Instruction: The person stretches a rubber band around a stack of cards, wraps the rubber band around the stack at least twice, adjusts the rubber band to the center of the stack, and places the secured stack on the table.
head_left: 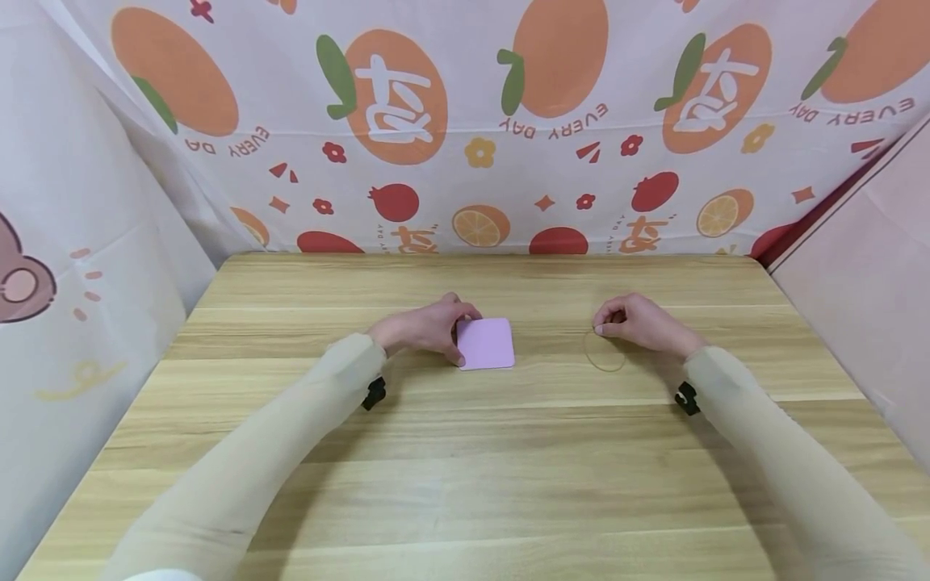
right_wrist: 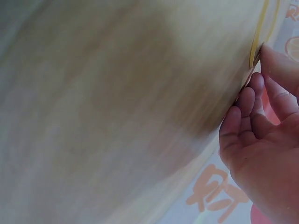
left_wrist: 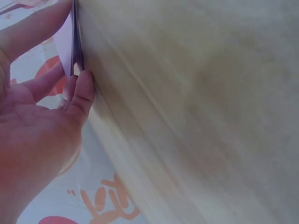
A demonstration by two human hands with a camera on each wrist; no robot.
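Note:
A flat purple square with rounded corners (head_left: 486,344), like a card or a small stack of cards, is at the middle of the table. My left hand (head_left: 434,326) grips its left edge between thumb and fingers. Seen edge-on in the left wrist view, the purple square (left_wrist: 65,44) shows dark, thin layers with a narrow gap. To the right, my right hand (head_left: 647,324) pinches a thin rubber band (head_left: 605,369) at its upper edge, and the loop hangs round. In the right wrist view the rubber band (right_wrist: 256,35) looks yellow, held at the fingertips.
The wooden table (head_left: 436,468) fills the lower view. A white cloth with printed fruit (head_left: 479,186) hangs behind its far edge, and plain pale sheets (head_left: 87,202) stand at the sides. Each wrist wears a black strap device (head_left: 374,393).

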